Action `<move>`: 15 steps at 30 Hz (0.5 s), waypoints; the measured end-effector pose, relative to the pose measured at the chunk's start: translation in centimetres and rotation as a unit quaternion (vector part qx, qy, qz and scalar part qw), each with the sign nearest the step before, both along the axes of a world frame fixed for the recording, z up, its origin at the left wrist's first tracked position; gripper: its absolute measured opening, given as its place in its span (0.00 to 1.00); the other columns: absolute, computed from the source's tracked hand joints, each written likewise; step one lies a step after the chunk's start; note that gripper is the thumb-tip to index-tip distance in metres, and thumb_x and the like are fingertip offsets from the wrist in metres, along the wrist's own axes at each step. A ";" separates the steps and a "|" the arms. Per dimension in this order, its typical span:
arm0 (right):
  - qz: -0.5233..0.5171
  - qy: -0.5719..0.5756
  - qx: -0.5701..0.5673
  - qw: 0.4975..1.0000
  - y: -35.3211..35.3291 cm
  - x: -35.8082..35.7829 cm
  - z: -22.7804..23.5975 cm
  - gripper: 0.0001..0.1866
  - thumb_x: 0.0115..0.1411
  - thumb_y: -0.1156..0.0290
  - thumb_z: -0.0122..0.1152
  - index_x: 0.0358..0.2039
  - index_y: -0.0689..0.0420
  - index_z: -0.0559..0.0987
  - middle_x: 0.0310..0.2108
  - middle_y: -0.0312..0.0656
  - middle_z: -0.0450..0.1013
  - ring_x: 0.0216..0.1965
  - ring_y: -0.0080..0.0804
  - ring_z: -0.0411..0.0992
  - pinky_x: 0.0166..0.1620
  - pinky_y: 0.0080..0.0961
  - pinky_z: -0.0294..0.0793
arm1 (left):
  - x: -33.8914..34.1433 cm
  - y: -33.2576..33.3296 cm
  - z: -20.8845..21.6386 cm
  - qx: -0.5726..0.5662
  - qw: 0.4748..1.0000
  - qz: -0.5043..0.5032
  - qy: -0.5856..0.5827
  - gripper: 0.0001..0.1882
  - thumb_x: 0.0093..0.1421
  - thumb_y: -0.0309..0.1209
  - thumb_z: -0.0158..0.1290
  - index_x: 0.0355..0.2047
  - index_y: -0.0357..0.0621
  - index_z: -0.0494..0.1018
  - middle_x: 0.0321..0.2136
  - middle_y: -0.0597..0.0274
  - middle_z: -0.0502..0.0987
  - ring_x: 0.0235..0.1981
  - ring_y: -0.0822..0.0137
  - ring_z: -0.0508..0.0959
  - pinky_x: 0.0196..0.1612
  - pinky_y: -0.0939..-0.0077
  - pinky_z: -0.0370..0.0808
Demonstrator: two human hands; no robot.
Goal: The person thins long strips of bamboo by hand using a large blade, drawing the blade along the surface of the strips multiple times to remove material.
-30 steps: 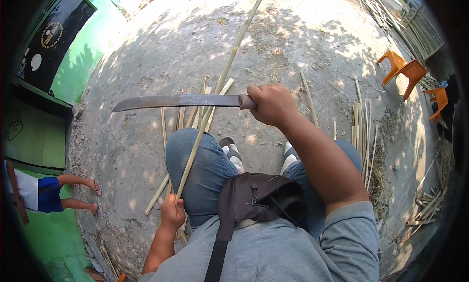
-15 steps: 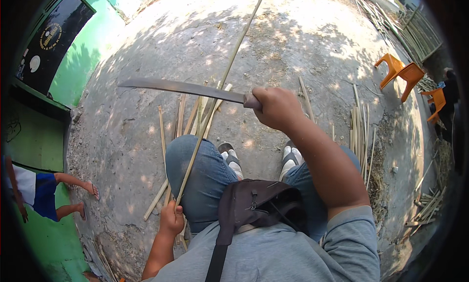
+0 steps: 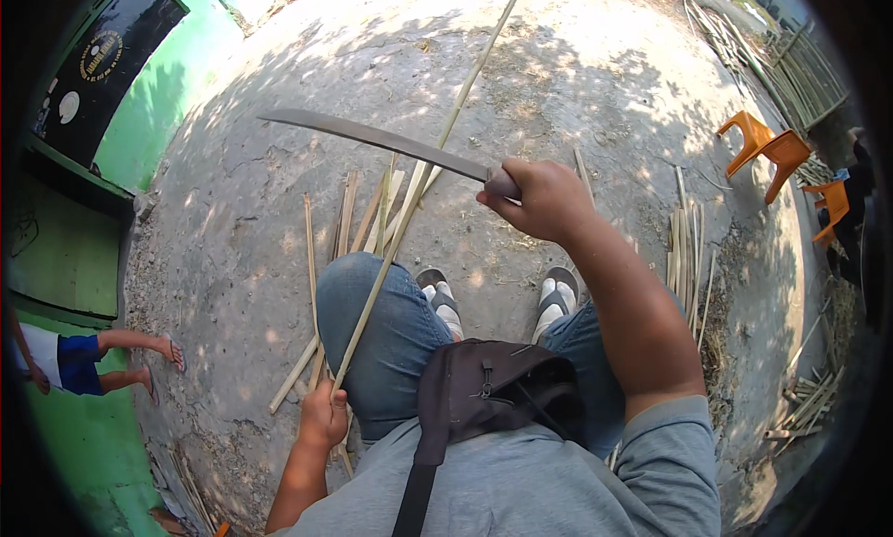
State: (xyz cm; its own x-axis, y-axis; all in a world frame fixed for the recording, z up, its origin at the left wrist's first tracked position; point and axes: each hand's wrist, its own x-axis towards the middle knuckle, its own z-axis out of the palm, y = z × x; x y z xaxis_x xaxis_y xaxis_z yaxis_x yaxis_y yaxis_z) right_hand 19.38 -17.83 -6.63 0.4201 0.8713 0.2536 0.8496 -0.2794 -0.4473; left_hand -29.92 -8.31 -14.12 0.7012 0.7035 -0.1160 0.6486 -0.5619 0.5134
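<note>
My right hand (image 3: pixel 547 202) grips the handle of a machete (image 3: pixel 372 139). Its long, slightly curved blade points left and crosses a long, thin bamboo strip (image 3: pixel 462 95); whether they touch I cannot tell. The strip's near end is in my closed left hand (image 3: pixel 323 416), low beside my left knee. From there it slants past the knee, up and away to the top of the view. Beneath it, on the ground by my left leg, lie several split bamboo pieces (image 3: pixel 348 207), partly hidden by the knee.
More bamboo strips (image 3: pixel 684 249) lie right of my legs, and another heap (image 3: pixel 809 407) at the far right. Orange plastic chairs (image 3: pixel 781 151) stand at the right. On the left, a person (image 3: pixel 84 356) in blue shorts is beside a green wall (image 3: pixel 153 119). A black bag (image 3: pixel 493 379) rests on my lap.
The machete has shifted slightly right, its tip rising so the blade slopes more. My left hand stays on the strip. The person at left has moved slightly.
</note>
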 end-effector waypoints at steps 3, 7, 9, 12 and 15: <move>0.062 -0.043 -0.001 0.997 0.2 -2.5 -0.7 0.15 0.57 0.55 0.70 0.29 0.51 0.77 0.22 0.47 0.76 0.30 0.54 0.79 0.33 0.50 0.75 | 0.8 -0.1 0.1 -0.002 1.000 0.001 -0.024 0.34 0.74 0.60 0.39 0.35 0.36 0.71 0.25 0.34 0.76 0.31 0.26 0.77 0.32 0.40 0.72; 0.058 -0.062 -0.044 0.995 0.4 -0.8 -0.3 0.11 0.56 0.60 0.69 0.28 0.50 0.77 0.23 0.47 0.76 0.31 0.54 0.78 0.35 0.51 0.76 | 0.3 -0.2 -0.1 0.028 0.999 0.010 -0.023 0.32 0.74 0.58 0.41 0.33 0.37 0.70 0.24 0.35 0.76 0.31 0.26 0.76 0.31 0.41 0.71; -0.023 -0.013 0.017 0.999 0.7 2.3 -1.3 0.09 0.58 0.63 0.68 0.31 0.54 0.79 0.26 0.50 0.78 0.32 0.56 0.78 0.35 0.49 0.75 | 0.3 -0.2 0.0 0.033 0.999 0.008 -0.028 0.32 0.74 0.57 0.41 0.32 0.37 0.70 0.24 0.35 0.75 0.30 0.26 0.76 0.30 0.41 0.71; -0.086 0.048 0.073 0.992 0.2 6.1 -2.9 0.09 0.59 0.64 0.68 0.33 0.55 0.80 0.28 0.52 0.78 0.32 0.58 0.77 0.35 0.48 0.74 | 0.7 0.7 0.4 0.008 0.999 -0.008 -0.032 0.31 0.75 0.56 0.42 0.31 0.37 0.68 0.23 0.35 0.74 0.29 0.26 0.75 0.29 0.43 0.70; -0.088 0.081 0.073 0.990 0.2 4.4 -1.9 0.08 0.58 0.65 0.67 0.35 0.53 0.82 0.30 0.52 0.79 0.34 0.57 0.78 0.37 0.49 0.76 | -0.1 1.0 0.3 -0.027 0.999 -0.006 -0.027 0.31 0.75 0.56 0.42 0.29 0.37 0.67 0.22 0.35 0.73 0.28 0.27 0.75 0.29 0.44 0.70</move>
